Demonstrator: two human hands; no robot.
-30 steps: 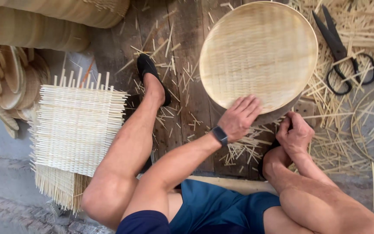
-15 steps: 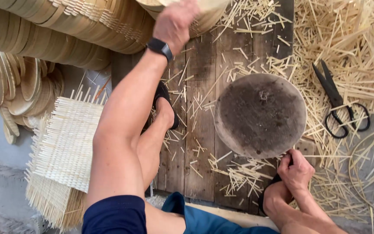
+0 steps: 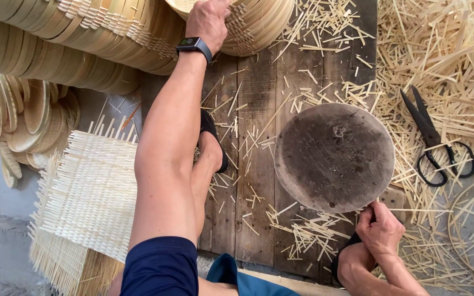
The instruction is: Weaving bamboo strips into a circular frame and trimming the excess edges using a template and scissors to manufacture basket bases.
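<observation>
Two hands in view, both the person's own. Left hand (image 3: 208, 21), with one black wristband (image 3: 195, 46), is stretched to the top edge and lies palm-down, fingers curled over the rim of a round woven tray (image 3: 248, 24) sitting on the end of a stack; grasping the rim as far as can be seen, fingertips hidden. Right hand (image 3: 378, 229) is clenched just below the near edge of one dark round disc (image 3: 334, 157), thumb and fingers pinched at its rim; can't tell whether anything thin is held in that fist. Disc lies flat on the plank floor (image 3: 253, 181), centre-right. One pair of black scissors (image 3: 433, 137) lies open on the bamboo offcuts (image 3: 445, 60), right of the disc, not touching it. Tray stacks: two long rows (image 3: 56, 49) laid on their sides along the top left, plus a loose cluster of small trays (image 3: 12, 120) at far left; too many to count singly. Woven mats (image 3: 91, 189) lower left: at least two, one over the other. One sandalled foot (image 3: 210, 148) beside the left forearm.
</observation>
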